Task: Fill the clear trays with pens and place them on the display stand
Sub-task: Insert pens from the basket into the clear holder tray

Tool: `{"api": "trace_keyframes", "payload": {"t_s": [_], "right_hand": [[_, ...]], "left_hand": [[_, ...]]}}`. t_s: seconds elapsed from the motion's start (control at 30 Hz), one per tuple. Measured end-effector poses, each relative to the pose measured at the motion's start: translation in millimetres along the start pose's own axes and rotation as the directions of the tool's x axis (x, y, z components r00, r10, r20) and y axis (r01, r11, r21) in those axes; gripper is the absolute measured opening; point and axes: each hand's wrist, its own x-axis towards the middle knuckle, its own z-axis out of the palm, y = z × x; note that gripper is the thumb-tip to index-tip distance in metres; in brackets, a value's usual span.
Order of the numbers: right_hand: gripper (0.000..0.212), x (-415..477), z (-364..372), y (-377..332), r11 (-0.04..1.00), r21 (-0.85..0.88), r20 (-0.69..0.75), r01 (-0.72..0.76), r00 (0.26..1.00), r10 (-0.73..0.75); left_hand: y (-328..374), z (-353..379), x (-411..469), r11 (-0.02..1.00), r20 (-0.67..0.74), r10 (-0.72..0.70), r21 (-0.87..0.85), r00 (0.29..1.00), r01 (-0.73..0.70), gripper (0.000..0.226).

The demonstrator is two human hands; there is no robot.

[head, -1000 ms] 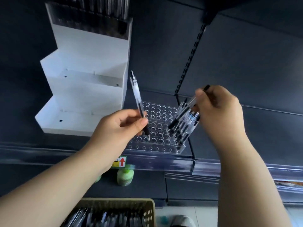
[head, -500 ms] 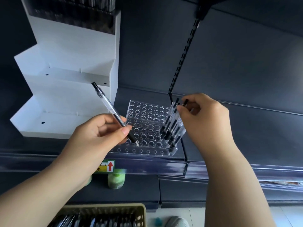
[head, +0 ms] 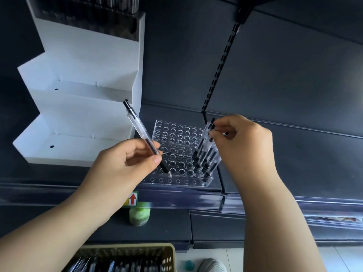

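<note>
A clear tray with rows of round holes lies on the dark shelf. Several black-and-clear pens stand slanted in its right-hand holes. My left hand pinches one clear pen between thumb and fingers, tip down over the tray's front holes, cap end pointing up left. My right hand pinches the top of one of the standing pens at the tray's right edge. The white stepped display stand rises to the left of the tray; a filled row of pens sits in its top tier.
A yellow-green basket holding loose pens sits below, near my body. A green bottle stands on the lower shelf under a red-arrow label. A slotted upright runs up the dark back panel. A shoe shows on the floor.
My left hand has tilted its pen and lowered the tip onto the tray's front holes. My right hand has pushed its pen down among the standing pens and now pinches its top.
</note>
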Motion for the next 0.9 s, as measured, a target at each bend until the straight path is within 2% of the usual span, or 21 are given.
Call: {"api": "trace_keyframes", "payload": {"t_s": [0.23,0.37,0.47,0.57,0.8,0.9], "right_hand": [[0.013,1,-3,3,0.999,-0.016,0.01,0.028,1.0,-0.028],[0.009,1,-10,5,1.0,0.011,0.009,0.024,1.0,-0.024],[0.009,3,-15,9,0.998,0.065,-0.018,-0.012,1.0,0.014],[0.009,3,-19,11,0.996,0.089,-0.024,-0.022,0.999,0.024],[0.008,1,-20,10,0.99,0.139,-0.013,-0.018,1.0,0.02],[0.008,1,-22,9,0.988,0.157,-0.023,-0.011,1.0,0.015]], "left_hand": [[8,22,4,0.987,0.063,0.091,0.13,0.994,-0.099,0.032],[11,44,14,0.983,0.051,0.133,0.123,0.99,-0.138,0.024],[9,64,19,0.971,0.07,0.169,0.16,0.983,-0.178,0.036],[4,77,23,0.945,0.09,0.202,0.242,0.975,-0.218,0.039],[-9,81,29,0.834,0.146,0.085,0.531,0.986,-0.15,0.03],[-11,81,29,0.793,0.167,0.029,0.597,0.985,-0.125,0.022]]}}
